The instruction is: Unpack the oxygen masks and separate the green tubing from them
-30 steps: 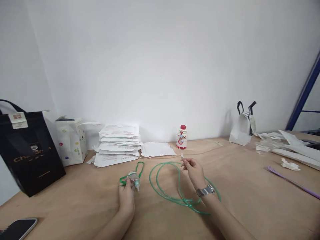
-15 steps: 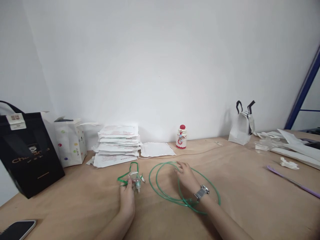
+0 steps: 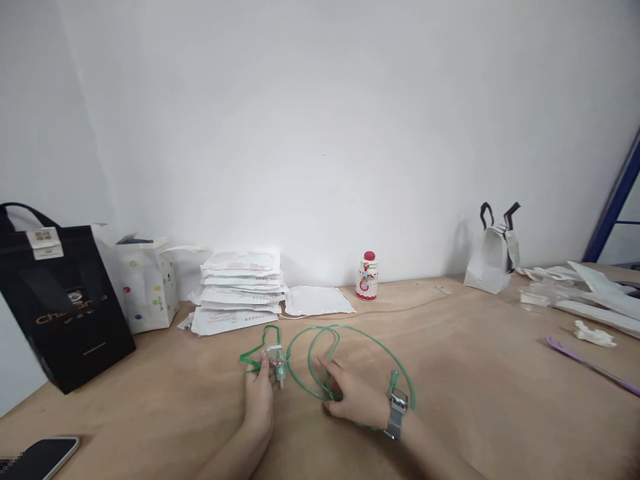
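My left hand [image 3: 259, 395] is closed on a clear oxygen mask [image 3: 273, 351] with its thumb on top, just above the table. The mask has a green elastic strap [image 3: 271, 327] and a pale green connector [image 3: 281, 372] pointing towards me. To its right, loops of green tubing [image 3: 345, 326] lie on the table. My right hand [image 3: 353, 397] has its thumb and fingers around the near left part of the loops; the fingertips are partly hidden. A green tube end fitting [image 3: 395, 380] sticks up beside the wristwatch [image 3: 398, 408].
Stacked white packets [image 3: 240, 287] and a flat white pouch [image 3: 319, 301] lie behind. A red-capped bottle [image 3: 367, 277] stands by the wall. Bags [image 3: 70, 313] stand left, a phone [image 3: 45, 459] lies near left. Wrappers [image 3: 595, 293] and a purple strip [image 3: 590, 365] lie right.
My right hand has moved from the far side of the tubing towards me and left, closing on the near part of the loops. The loops have shifted left. My left hand still holds the mask.
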A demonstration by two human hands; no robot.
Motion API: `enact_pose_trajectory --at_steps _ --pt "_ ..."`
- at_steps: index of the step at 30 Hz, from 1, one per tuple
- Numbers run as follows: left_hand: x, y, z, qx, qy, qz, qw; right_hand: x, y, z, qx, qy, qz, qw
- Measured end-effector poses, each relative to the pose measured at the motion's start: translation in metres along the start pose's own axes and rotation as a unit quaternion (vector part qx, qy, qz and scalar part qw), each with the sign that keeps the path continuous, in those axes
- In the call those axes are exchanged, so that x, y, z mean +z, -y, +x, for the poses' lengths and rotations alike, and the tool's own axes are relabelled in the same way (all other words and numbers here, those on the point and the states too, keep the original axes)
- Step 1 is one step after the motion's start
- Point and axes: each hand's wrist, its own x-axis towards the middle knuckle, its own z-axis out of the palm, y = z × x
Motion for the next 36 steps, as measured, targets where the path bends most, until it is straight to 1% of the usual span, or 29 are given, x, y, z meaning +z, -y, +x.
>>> enact_pose_trajectory --at_steps 2,5,10,12,15,17,21,22,23,24,25,27,29,31,33,36 --pt "0.0 0.001 0.001 0.011 -0.006 0.001 1.0 0.002 0.0 0.001 -0.003 -0.009 -0.026 1.0" --pt "-0.001 0.001 0.001 0.019 -0.004 0.011 1.0 0.001 -0.004 0.004 0.014 -0.034 -0.047 0.998" --pt "0.001 0.0 -0.002 0.031 0.006 0.052 0.998 -0.003 -0.015 0.008 0.048 -0.092 -0.029 0.994" --pt "0.002 -0.001 -0.003 0.039 0.007 0.077 0.996 -0.004 -0.021 0.01 0.07 -0.123 -0.013 0.99" --pt "0.001 -0.008 0.004 0.063 -0.005 0.125 0.99 -0.006 -0.029 0.015 0.112 -0.188 0.039 0.975" --pt "-0.002 -0.016 0.012 0.087 -0.029 0.159 0.983 -0.008 -0.034 0.019 0.13 -0.214 0.089 0.964" --pt "-0.01 -0.036 0.023 0.146 -0.112 0.22 0.958 -0.014 -0.042 0.025 0.135 -0.219 0.202 0.945" --pt "-0.01 -0.04 0.022 0.16 -0.12 0.229 0.953 -0.016 -0.043 0.027 0.133 -0.222 0.229 0.938" --pt "-0.01 -0.042 0.019 0.171 -0.114 0.234 0.95 -0.018 -0.044 0.028 0.128 -0.227 0.253 0.932" --pt "-0.008 -0.042 0.015 0.178 -0.095 0.235 0.951 -0.019 -0.043 0.029 0.122 -0.233 0.274 0.925" --pt "-0.006 -0.04 0.009 0.179 -0.062 0.231 0.954 -0.02 -0.042 0.029 0.114 -0.238 0.291 0.92" --pt "0.001 -0.031 -0.007 0.158 0.027 0.213 0.964 -0.02 -0.037 0.029 0.092 -0.239 0.312 0.915" --pt "0.01 -0.018 -0.023 0.102 0.127 0.184 0.969 -0.015 -0.028 0.026 0.068 -0.219 0.317 0.92" --pt "0.017 -0.006 -0.036 0.03 0.204 0.151 0.967 -0.008 -0.016 0.021 0.04 -0.177 0.308 0.934" --pt "0.021 0.002 -0.041 -0.035 0.244 0.114 0.962 -0.001 -0.003 0.013 0.008 -0.13 0.291 0.948" --pt "0.021 0.003 -0.04 -0.115 0.256 0.059 0.958 0.007 0.011 0.004 -0.071 -0.061 0.212 0.973"
